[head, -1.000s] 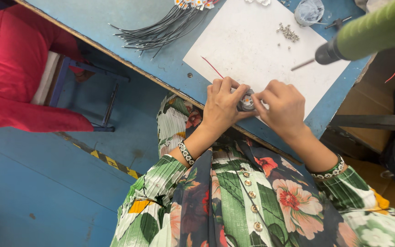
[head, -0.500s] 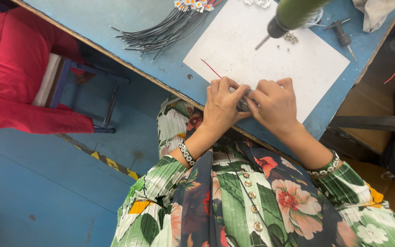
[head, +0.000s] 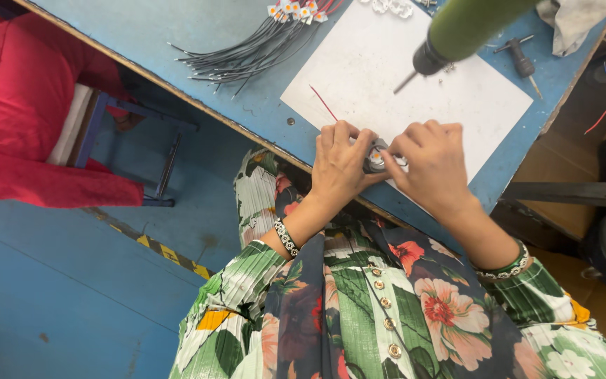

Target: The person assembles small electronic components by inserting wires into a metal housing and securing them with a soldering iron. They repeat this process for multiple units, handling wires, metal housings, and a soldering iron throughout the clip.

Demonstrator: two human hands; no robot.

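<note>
Paper sheet lies on counter; wire bundle left of it, small screwdriver right, hanging driver above.

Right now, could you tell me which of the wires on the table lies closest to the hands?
The single red wire, lying alone on the white sheet just above the left hand. The bundle of dark wires lies farther away, on the bare blue table.

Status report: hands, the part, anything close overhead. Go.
Left hand and right hand both pinch small round metal part at white sheet edge. Red wire runs from it. Green screwdriver hangs above, not touching.
</note>
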